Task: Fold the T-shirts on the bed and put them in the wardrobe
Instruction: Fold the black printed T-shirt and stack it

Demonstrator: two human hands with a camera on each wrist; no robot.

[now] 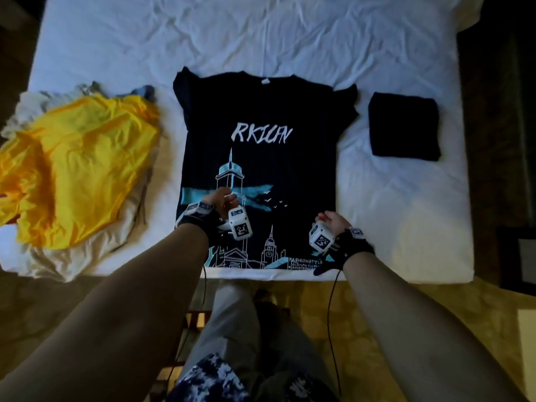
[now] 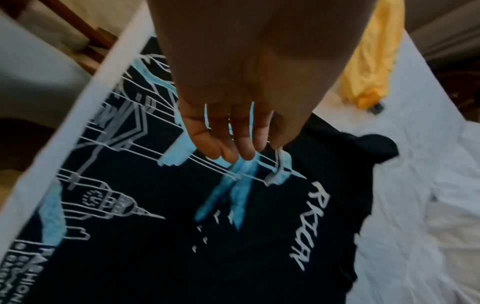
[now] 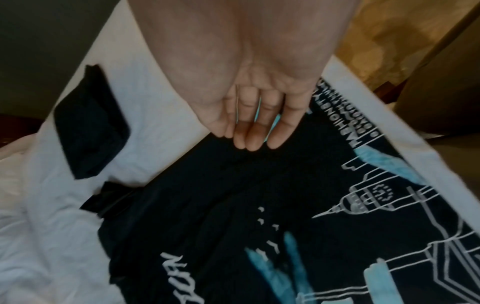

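Note:
A black T-shirt (image 1: pixel 261 169) with white lettering and a blue skyline print lies spread flat, front up, on the white bed (image 1: pixel 261 33), its hem at the near edge. My left hand (image 1: pixel 222 198) hovers over the lower left of the print, fingers loosely straight and holding nothing (image 2: pixel 233 133). My right hand (image 1: pixel 329 220) is above the shirt's lower right side edge, fingers relaxed together and empty (image 3: pixel 254 127). The shirt (image 2: pixel 233 246) (image 3: pixel 221 195) fills both wrist views. I cannot tell whether either hand touches the cloth.
A folded black garment (image 1: pixel 404 127) (image 3: pixel 91 123) sits on the bed to the right. A heap of unfolded clothes topped by a yellow shirt (image 1: pixel 78 163) (image 2: pixel 371 61) lies at the left. My legs stand at the bed's near edge on patterned carpet.

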